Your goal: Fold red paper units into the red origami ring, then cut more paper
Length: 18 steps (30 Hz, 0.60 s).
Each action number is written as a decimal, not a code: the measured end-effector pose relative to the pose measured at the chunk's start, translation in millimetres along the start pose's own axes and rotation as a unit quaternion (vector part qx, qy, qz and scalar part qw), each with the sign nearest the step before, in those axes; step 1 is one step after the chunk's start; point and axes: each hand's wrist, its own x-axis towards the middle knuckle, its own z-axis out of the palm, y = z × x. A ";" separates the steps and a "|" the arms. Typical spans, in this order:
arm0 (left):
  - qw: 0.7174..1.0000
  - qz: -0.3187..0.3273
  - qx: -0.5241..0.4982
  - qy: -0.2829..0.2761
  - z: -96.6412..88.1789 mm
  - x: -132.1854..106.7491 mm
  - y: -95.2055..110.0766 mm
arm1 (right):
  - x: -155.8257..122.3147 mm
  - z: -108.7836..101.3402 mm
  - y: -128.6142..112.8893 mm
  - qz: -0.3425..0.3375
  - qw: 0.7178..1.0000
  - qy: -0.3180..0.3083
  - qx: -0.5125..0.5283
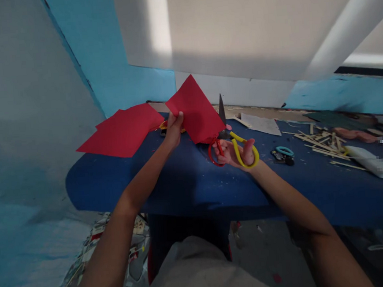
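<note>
My left hand [173, 128] pinches the lower left edge of a red paper sheet [195, 110] and holds it up above the blue table [181, 179]. My right hand [237, 152] grips scissors [231, 147] with one red and one yellow handle loop; the blades are open, one tip pointing up behind the sheet, and they meet the paper's lower right edge. A second, larger piece of red paper [122, 131] lies on the table's left end, overhanging its edge.
Several wooden sticks [324, 144] lie scattered at the right. A small blue and black tool [282, 155] rests beside my right hand. A grey paper scrap [261, 124] lies further back. Blue and white walls stand behind the table.
</note>
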 end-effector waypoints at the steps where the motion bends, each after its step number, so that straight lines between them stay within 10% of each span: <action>1: 1.000 0.014 0.003 0.006 -0.8 1.0 -0.4 | 0.9 -1.1 -0.2 0.004 1.000 -0.001 0.004; 18: 0.999 0.034 0.031 -0.002 -4.2 -2.3 -10.7 | 8.5 0.0 8.3 -0.005 0.998 -0.024 0.063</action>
